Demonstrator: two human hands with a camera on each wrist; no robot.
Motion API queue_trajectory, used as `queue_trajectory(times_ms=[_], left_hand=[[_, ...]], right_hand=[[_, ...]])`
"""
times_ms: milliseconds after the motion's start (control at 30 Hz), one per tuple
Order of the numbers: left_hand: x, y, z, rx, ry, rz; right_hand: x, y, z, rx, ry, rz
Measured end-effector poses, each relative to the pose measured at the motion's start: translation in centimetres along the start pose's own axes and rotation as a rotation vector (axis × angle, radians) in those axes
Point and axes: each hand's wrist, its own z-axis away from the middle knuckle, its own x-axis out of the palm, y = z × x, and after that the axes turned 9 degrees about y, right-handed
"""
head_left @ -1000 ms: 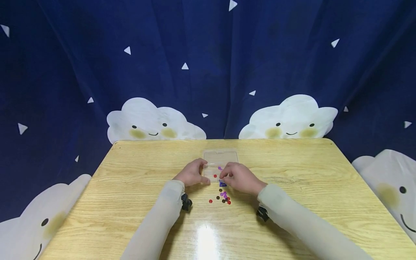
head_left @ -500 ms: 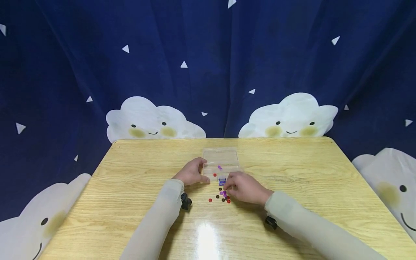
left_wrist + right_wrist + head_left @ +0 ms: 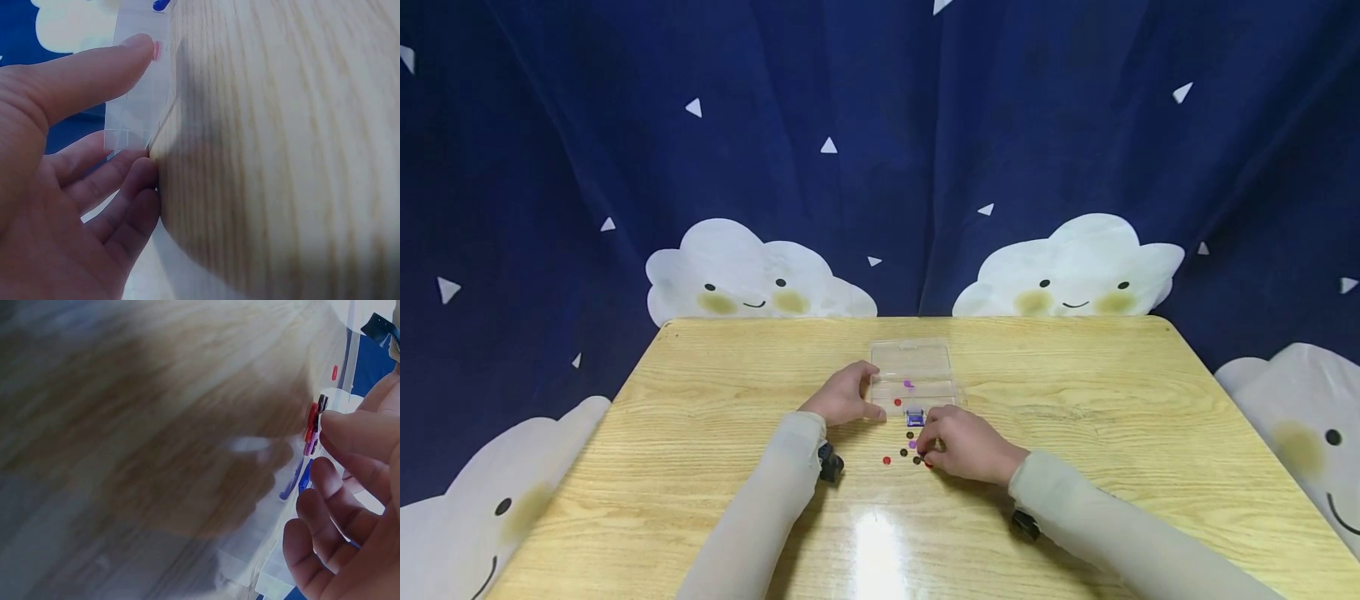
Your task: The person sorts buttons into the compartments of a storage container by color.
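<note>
A clear plastic box (image 3: 912,390) lies with its lid raised at the back; a few red and purple buttons are inside. My left hand (image 3: 844,394) holds its left side, thumb at the front corner and fingers along the side and back. In the left wrist view the thumb (image 3: 134,59) crosses the box wall. A small blue rectangular piece (image 3: 915,419) sits at the box's front edge. My right hand (image 3: 968,444) is down at the loose buttons, thumb and fingertips close together. In the right wrist view the thumb overlaps red buttons (image 3: 310,420); whether one is pinched is hidden.
Loose black buttons (image 3: 904,452) and a purple button (image 3: 913,444) lie in front of the box. A separate red button (image 3: 887,460) is farther left. The wooden table (image 3: 737,367) meets a dark blue curtain (image 3: 887,167) at its back edge.
My right hand has moved from the blue piece at the box front toward me, down to the loose buttons, and now covers some of them. My left hand stays at the box.
</note>
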Motion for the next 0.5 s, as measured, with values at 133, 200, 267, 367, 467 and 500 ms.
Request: queue_trajectory(times_ms=[133,200,267,367,467,500], left_hand=[[-0.01,-0.04,0.02,0.003,-0.007,-0.003],[-0.01,-0.04,0.02,0.006,-0.007,-0.006],[-0.03,-0.04,0.01,0.008,-0.004,-0.007],[-0.02,-0.04,0.01,0.007,-0.001,-0.011],[0.02,-0.08,0.01,0.005,0.001,-0.014],[0.04,-0.09,0.02,0.004,0.003,-0.015]], right_hand=[[0.14,-0.07,0.09,-0.007,0.001,0.016],[0.19,-0.10,0.13,-0.007,0.002,0.020],[0.21,-0.13,0.15,-0.004,0.005,0.020],[0.24,-0.11,0.16,-0.006,0.013,0.018],[0.26,-0.10,0.16,-0.014,0.021,0.017],[0.29,-0.05,0.17,-0.022,0.024,0.017]])
